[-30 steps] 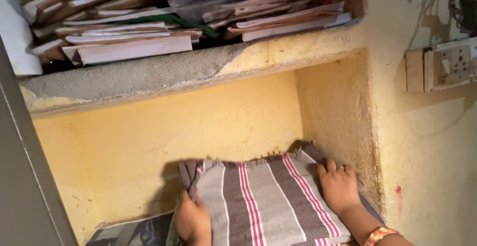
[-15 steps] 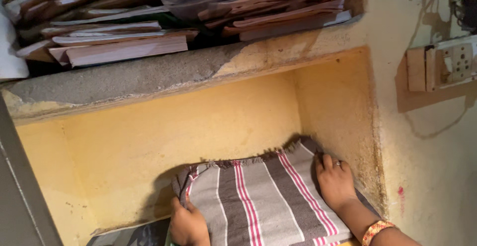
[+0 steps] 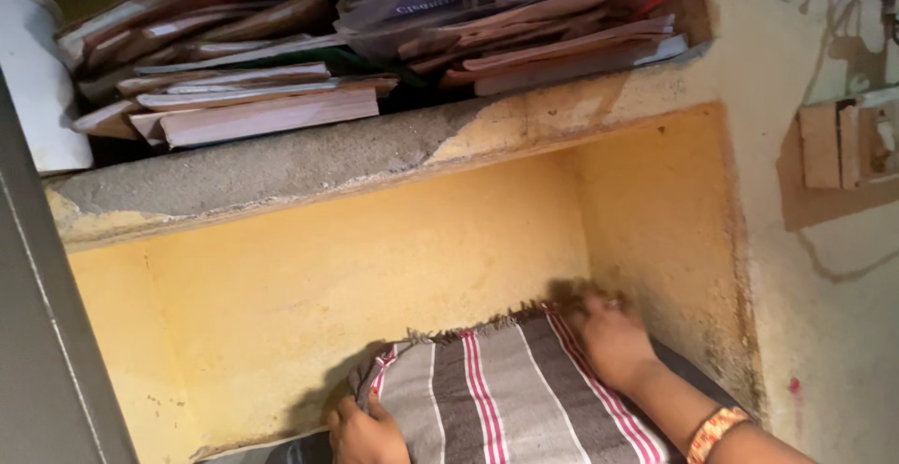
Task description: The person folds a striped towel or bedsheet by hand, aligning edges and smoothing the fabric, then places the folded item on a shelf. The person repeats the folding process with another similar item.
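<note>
A folded striped cloth (image 3: 510,394), grey and brown with red and white lines and a frayed far edge, lies on the lower shelf of a yellow wall niche. My left hand (image 3: 363,433) grips its near-left corner at the bottom of the view. My right hand (image 3: 609,338), blurred, lies on the cloth's far-right corner by the niche's side wall, fingers curled onto the fabric. A ring and an orange bangle (image 3: 714,431) are on that arm.
A concrete shelf (image 3: 309,160) above carries stacked books and papers (image 3: 272,99) and a white container (image 3: 33,80). A grey door frame (image 3: 42,333) stands at left. A switchboard (image 3: 847,141) is on the right wall.
My right hand slid farther back to the cloth's far-right corner. The left hand dropped lower at the near-left corner. The view shifted a little.
</note>
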